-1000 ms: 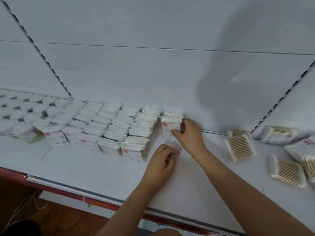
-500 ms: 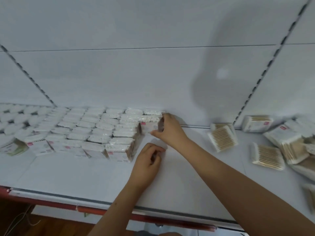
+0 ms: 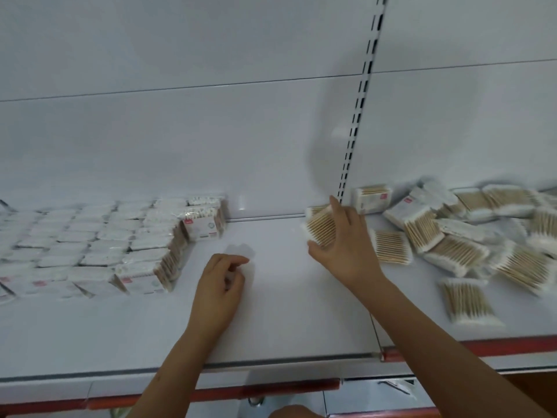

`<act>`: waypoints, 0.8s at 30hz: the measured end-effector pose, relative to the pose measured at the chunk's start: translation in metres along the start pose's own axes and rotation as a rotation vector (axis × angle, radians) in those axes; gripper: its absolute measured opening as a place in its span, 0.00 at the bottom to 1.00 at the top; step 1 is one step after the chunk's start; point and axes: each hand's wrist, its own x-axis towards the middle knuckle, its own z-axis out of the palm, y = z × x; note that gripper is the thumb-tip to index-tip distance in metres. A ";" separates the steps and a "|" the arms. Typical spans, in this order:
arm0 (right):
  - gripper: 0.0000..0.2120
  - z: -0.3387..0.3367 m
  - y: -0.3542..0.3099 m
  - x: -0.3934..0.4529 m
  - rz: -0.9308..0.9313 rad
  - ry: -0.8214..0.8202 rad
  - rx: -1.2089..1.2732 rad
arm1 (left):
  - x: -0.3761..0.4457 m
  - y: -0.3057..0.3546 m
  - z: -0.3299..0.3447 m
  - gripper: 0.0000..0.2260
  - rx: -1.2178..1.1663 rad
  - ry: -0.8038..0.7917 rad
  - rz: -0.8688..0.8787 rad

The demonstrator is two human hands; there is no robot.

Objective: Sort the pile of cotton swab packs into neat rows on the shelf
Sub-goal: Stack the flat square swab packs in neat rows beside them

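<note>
Right hand [image 3: 346, 245] — fingers [image 3: 337, 209] spread and curled over a flat clear pack of wooden-stemmed cotton swabs [image 3: 321, 227], thumb under its near edge, gripping it just in front of the shelf's back wall. Pack tilted, stems showing tan, white tips at both ends; whether lifted or touching the shelf, cannot tell. A second pack edge visible behind it.

Left hand [image 3: 221, 286] — fingers loosely curled, thumb near the fingertips, holding nothing, knuckles low over the bare white metal shelf [image 3: 286, 312], well apart from the right hand.

Outward to the left: neat rows of upright white-labelled swab packs [image 3: 99, 245], tightly side by side, small red marks on the front labels. At the back right corner of the rows, one upright pack with a red-and-white label [image 3: 203, 226] standing a little out from the rest, touching its neighbours.

Outward to the right: a loose pile of swab packs [image 3: 470, 233] lying flat and overlapping at odd angles, blurred in places. One pack [image 3: 468, 300] lying alone nearer the front edge; another [image 3: 391, 247] just beside the right wrist.

Behind: a white back panel [image 3: 180, 131] with a slotted upright strip [image 3: 360, 107]. Along the front: a red shelf-edge strip [image 3: 262, 389].
</note>
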 end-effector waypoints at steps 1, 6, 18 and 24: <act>0.45 -0.004 -0.004 -0.005 -0.036 -0.005 0.087 | 0.000 0.013 0.006 0.08 -0.117 -0.017 -0.094; 0.39 -0.015 -0.025 -0.036 -0.218 -0.120 0.507 | 0.011 0.069 0.019 0.28 -0.926 -0.455 -0.764; 0.22 -0.031 -0.009 -0.042 -0.035 -0.346 0.401 | 0.007 0.083 0.008 0.10 -0.552 -0.332 -0.427; 0.09 -0.023 -0.013 -0.039 0.310 -0.359 0.903 | 0.005 0.084 0.015 0.14 -0.841 -0.249 -0.461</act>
